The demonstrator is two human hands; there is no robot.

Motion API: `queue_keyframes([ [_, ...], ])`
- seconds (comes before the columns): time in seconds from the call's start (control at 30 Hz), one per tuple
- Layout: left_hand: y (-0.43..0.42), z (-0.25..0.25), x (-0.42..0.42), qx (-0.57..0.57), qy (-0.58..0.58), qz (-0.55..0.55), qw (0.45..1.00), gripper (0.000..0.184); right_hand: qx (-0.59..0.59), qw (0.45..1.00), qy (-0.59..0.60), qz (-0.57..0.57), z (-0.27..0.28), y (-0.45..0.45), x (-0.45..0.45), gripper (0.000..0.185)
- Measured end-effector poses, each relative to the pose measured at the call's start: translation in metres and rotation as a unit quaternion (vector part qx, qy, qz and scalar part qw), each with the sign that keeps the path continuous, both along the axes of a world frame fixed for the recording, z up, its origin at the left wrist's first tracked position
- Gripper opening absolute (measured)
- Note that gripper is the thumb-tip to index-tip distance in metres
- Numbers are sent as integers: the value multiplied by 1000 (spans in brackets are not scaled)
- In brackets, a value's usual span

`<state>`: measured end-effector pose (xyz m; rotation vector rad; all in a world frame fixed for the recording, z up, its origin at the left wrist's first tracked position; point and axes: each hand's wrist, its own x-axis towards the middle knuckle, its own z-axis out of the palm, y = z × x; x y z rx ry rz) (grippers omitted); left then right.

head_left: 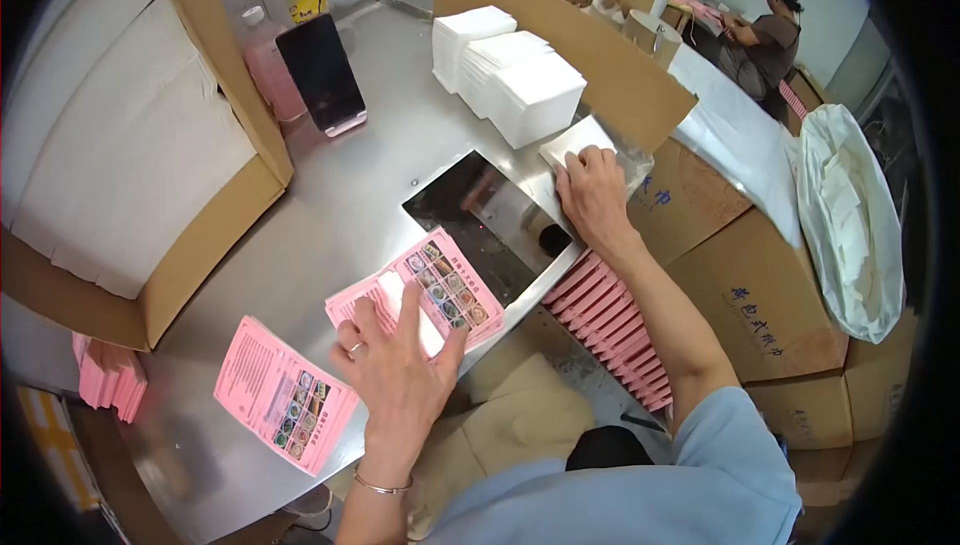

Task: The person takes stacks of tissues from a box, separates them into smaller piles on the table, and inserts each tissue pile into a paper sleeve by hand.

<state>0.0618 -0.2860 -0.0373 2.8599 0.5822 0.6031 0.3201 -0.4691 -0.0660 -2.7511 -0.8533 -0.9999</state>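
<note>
My left hand (405,375) lies with fingers spread over a stack of pink printed leaflets (465,290), its fingertips on a white folded tissue (410,307) on top. A second pink leaflet stack (285,395) is to its left. At the table's right edge, my right hand (597,190) has its fingers curled together on a small pile of white tissues (580,137); the fingertips are partly hidden. Taller stacks of white folded tissues (510,70) stand just beyond. A dark glossy panel (480,220) is set between my hands.
A phone (322,75) on a stand and bottles (272,65) stand at the back. An open carton (215,275) with white stacks is left. Pink folded packs (612,330) are below the right edge, near cardboard boxes (745,295). Another person (765,35) sits far right.
</note>
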Motion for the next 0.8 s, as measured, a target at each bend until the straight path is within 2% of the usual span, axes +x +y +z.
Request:
queue_keyframes([
  [0.03, 5, -4, 0, 29, -49, -15, 998, 63, 32, 999, -4, 42, -3, -4, 6, 15],
  [0.07, 9, -4, 0, 27, -51, -11, 998, 63, 64, 994, -4, 84, -8, -6, 10, 15],
  [0.13, 13, -1, -7, 19, -20, -63, 998, 62, 87, 992, 36, 87, -7, -7, 9, 11],
  [0.2, 9, 10, -14, 19, 20, -56, 998, 56, 111, 987, 25, 111, -7, -7, 15, 6],
  [0.23, 7, 14, -16, 19, 55, -50, 997, 51, 116, 985, 29, 128, -5, -9, 14, 15],
  [0.27, 6, 6, -15, 21, 56, -50, 997, 51, 117, 984, 29, 127, -4, -12, 15, 15],
  [0.33, 4, -11, -15, 35, 3, -40, 999, 40, 152, 980, 33, 123, 0, -14, 14, 36],
  [0.37, 3, -14, -19, -1, -8, -98, 995, 38, 158, 979, 29, 128, 3, -15, 9, 47],
  [0.4, 2, -11, -18, 1, -9, -95, 995, 38, 159, 978, 28, 132, 10, -8, 0, 47],
  [0.47, -1, -8, -21, -74, -24, -165, 983, 45, 131, 973, 2, 191, 19, 7, -24, 49],
  [0.5, 1, -8, -22, -89, -22, -157, 983, 52, 152, 966, 3, 209, 21, 7, -16, 49],
  [0.53, 2, -7, -23, -88, -23, -156, 984, 52, 153, 966, 2, 210, 27, 2, -9, 49],
  [0.6, 3, -2, -25, -87, -2, -140, 986, 54, 217, 962, -139, 89, 48, -13, 3, 42],
  [0.67, 0, -4, -25, -81, -3, -130, 988, 55, 213, 968, -117, 67, 47, -19, 0, 39],
  [0.73, -2, -4, -23, -71, -9, -130, 989, 56, 104, 993, -35, 50, 12, -17, 12, 34],
  [0.77, -3, -4, -22, -72, -7, -128, 989, 57, 110, 990, -6, 85, -15, -17, 22, 33],
  [0.8, -2, -3, -22, -70, -3, -125, 990, 57, 102, 992, -18, 67, -13, -6, 16, 31],
])
